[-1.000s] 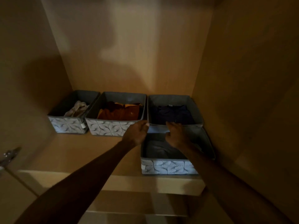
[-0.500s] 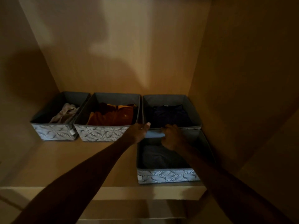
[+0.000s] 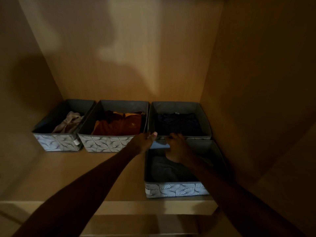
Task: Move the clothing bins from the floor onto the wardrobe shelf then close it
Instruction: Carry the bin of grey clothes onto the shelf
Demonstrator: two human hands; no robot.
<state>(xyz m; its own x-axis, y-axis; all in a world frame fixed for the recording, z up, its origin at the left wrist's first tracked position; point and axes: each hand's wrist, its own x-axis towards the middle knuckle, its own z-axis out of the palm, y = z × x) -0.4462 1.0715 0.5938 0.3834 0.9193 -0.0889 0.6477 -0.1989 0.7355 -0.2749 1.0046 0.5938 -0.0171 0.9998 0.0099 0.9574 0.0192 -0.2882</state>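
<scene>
**Step in hand: seating the last bin**

1. The front bin (image 3: 176, 189) is standing on the wardrobe shelf (image 3: 85, 177) at its right end. Its patterned face is sitting just inside the shelf's front edge. A dark folded garment (image 3: 164, 168) is lying in it.
2. The right hand (image 3: 178, 148) is reaching over the garment. Its fingers are curling over the bin's far rim and appear to be gripping it.
3. The left hand (image 3: 143, 142) is lying at the bin's far left corner with the thumb pointing up at the rim. The light is too dim to tell whether this hand is gripping or only resting.
4. The back right bin (image 3: 203, 120) is touching the front bin's far wall. The middle bin (image 3: 106, 143) and the left bin (image 3: 56, 142) are completing the back row.

**Judgement**
- All four bins seem to be on the shelf, so this is probably a final squaring-up.
- Fabric walls are likely to buckle under pressure from one side only. Press both far corners evenly and low.
- Align the bin parallel to the side wall (image 3: 256, 100) without pushing the back row.
- Confirm that nothing is overhanging the front edge before swinging the door, which is not in view
</scene>
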